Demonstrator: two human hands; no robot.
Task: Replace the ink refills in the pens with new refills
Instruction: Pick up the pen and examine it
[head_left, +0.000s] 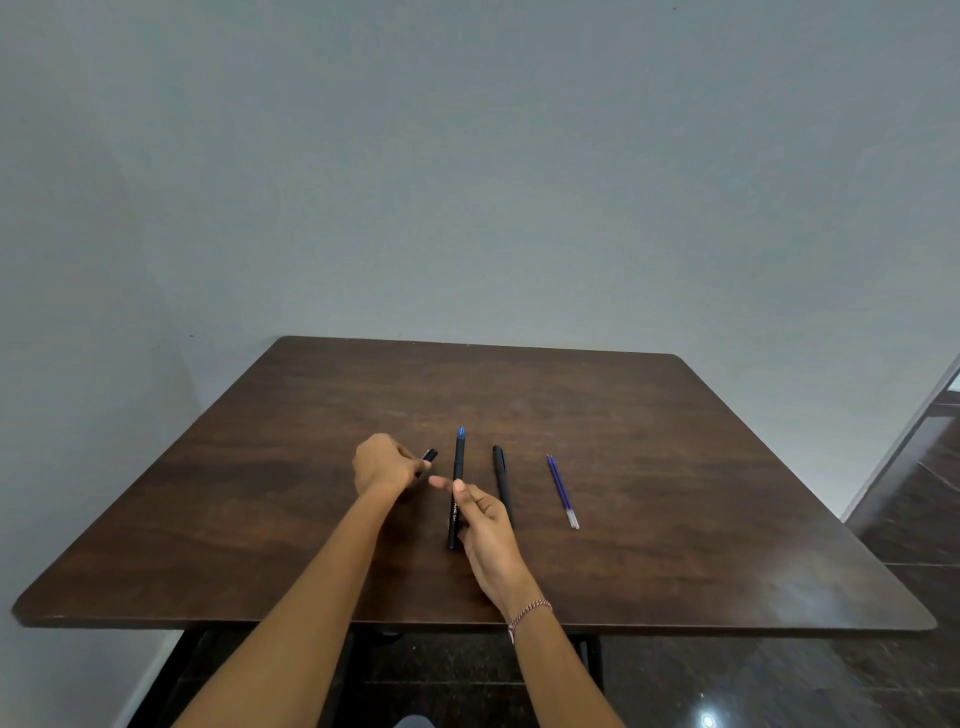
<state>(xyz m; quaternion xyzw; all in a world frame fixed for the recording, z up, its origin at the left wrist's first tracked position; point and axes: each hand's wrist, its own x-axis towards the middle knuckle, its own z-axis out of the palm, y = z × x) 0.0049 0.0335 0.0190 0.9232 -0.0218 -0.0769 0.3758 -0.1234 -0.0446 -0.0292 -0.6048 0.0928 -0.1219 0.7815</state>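
Note:
My right hand (483, 519) grips a black pen (457, 483) by its lower half; the pen points away from me and its blue tip is bare. My left hand (384, 465) is closed around a dark pen cap (429, 456), which sticks out to the right of my fingers. A second black pen (503, 480), capped, lies on the table just right of my right hand. Two blue ink refills (562, 491) lie side by side further right, apart from both hands.
Everything rests on a dark brown wooden table (675, 519) with rounded corners, set against a plain grey wall. The near edge is close to my forearms. Dark tiled floor (914, 493) shows to the right and below.

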